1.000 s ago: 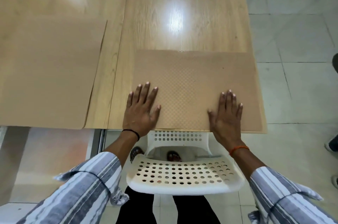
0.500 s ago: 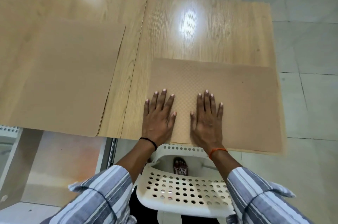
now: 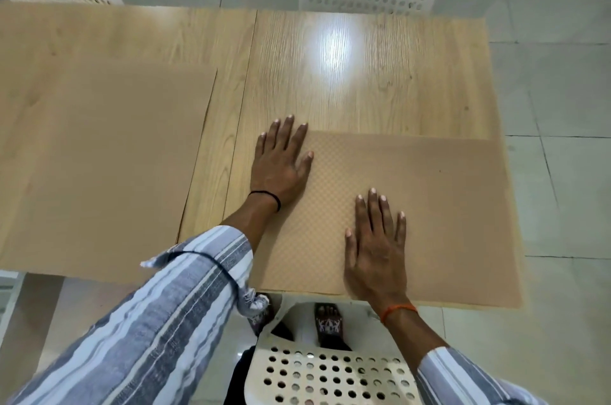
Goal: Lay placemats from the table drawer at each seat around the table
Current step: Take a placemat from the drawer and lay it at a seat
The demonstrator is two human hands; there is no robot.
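placemat under both flat palms — left hand at far corner, right hand near edge

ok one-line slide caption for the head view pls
Both hands, left hand and right hand, press flat on a textured placemat at the wooden table edge; a second placemat lies alongside.

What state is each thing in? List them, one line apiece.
Textured placemat: flat at the near seat, right edge past the table edge.
Plain placemat: flat, untouched.
Left hand: open, palm down on the mat's far-left corner.
Right hand: open, pressing the mat.
Near chair: tucked under the table.
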